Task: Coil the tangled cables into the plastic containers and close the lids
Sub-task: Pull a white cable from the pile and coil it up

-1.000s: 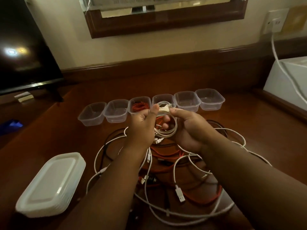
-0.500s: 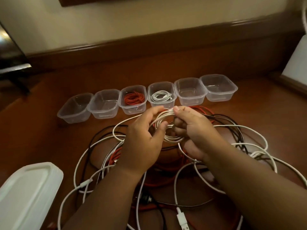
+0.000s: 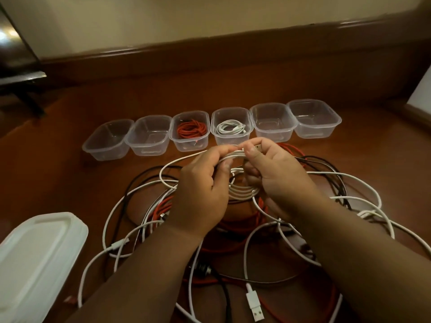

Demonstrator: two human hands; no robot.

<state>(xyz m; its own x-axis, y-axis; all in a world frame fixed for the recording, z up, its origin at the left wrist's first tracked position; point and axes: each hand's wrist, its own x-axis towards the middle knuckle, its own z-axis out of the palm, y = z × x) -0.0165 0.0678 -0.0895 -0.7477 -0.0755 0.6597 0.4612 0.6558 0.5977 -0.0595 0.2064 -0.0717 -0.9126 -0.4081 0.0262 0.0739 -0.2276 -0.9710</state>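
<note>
Cables (image 3: pixel 245 243) in white, red and black are spread tangled over the brown wooden table (image 3: pixel 58 173), from the centre toward 6 o'clock, partly hidden under both forearms. The stack of lids (image 3: pixel 35 259) at 8 o'clock is cut off. Six containers (image 3: pixel 313 122) are lined up at 12 o'clock; two hold coils. A white coil (image 3: pixel 242 191) is pinched by the left hand (image 3: pixel 200 194) and right hand (image 3: pixel 277 180), held close together.

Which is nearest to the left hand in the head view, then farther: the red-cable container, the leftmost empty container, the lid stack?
From the left hand:
1. Red-cable container, just ahead, third from the left.
2. Leftmost empty container, ahead and far left.
3. Lid stack, at the near-left corner.
</note>
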